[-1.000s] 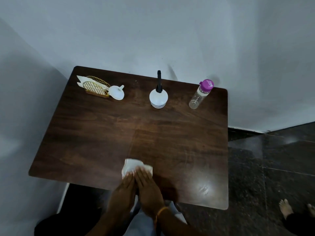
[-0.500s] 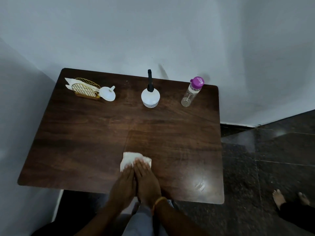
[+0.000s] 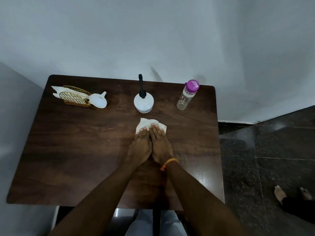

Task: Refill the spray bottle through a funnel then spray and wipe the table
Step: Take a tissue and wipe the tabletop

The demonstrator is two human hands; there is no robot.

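Hands, tissue farther up table.

A dark brown wood-grain table carries a white tissue, white spray bottle with black nozzle, white funnel, gold wire holder, and clear purple-capped bottle.

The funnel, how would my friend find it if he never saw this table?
Look along the far edge of the brown table, by the wall, toward its left corner. There a gold wire napkin holder stands, and the funnel lies against its right side. It is small, white, and the only thing with a short spout.
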